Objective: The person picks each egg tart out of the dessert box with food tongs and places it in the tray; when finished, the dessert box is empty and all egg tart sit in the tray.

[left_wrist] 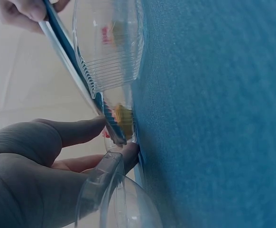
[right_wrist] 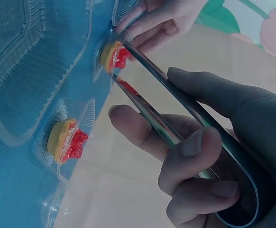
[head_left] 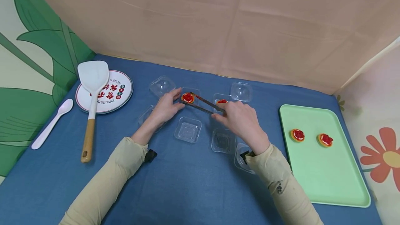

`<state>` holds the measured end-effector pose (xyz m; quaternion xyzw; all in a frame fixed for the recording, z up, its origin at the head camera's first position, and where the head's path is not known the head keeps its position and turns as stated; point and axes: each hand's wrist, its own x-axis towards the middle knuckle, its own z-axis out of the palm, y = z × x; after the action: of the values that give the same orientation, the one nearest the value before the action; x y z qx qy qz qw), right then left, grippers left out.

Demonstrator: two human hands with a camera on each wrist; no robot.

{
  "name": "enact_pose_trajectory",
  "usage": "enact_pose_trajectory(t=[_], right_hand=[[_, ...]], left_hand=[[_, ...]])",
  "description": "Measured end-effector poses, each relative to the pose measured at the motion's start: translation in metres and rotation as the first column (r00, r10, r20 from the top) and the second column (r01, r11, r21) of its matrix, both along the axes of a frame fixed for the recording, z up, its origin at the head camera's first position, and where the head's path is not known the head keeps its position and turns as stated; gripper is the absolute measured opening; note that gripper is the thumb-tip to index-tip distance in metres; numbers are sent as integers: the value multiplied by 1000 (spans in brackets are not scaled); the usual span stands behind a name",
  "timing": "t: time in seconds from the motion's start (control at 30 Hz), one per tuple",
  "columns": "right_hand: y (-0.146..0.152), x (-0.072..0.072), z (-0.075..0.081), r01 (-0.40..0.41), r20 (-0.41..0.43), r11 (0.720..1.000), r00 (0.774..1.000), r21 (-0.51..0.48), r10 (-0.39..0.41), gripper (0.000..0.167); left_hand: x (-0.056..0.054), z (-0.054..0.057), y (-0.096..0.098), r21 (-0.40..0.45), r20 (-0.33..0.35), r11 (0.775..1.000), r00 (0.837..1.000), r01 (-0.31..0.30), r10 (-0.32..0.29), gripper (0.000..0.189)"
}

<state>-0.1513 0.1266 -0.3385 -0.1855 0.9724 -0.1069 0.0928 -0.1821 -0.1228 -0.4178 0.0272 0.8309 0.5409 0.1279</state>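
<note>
My right hand (head_left: 242, 117) grips a pair of metal tongs (right_wrist: 147, 107), whose tips stand on either side of a small tart (head_left: 188, 97) with a red topping. That tart sits in a clear plastic box (head_left: 195, 90) at the back. At the box's left edge, my left hand (head_left: 167, 106) holds it between thumb and fingers. A second tart (right_wrist: 62, 142) lies in another clear box, partly behind my right hand in the head view. Red smears show on one tong arm.
Several clear boxes, including one at centre (head_left: 188, 130), stand nearby. On the right, a green tray (head_left: 325, 180) bears two tarts (head_left: 297, 135). Plates (head_left: 120, 93) lie at left under a white turner (head_left: 93, 75), beside a white spoon (head_left: 51, 126). A beige cloth wall (head_left: 187, 27) rises behind.
</note>
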Motion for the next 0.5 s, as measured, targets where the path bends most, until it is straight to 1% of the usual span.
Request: enact_pose_trajectory(t=[0.33,0.5], right_hand=[[-1,-2,0,0,-2,1000,1000,5,0,43],[-1,-3,-3,-1,-13,1000,1000,11,2,38]], left_hand=[[0,1,0,-8,3,1000,1000,0,0,67],[2,2,1,-7,-1,1000,1000,2,-2,66]])
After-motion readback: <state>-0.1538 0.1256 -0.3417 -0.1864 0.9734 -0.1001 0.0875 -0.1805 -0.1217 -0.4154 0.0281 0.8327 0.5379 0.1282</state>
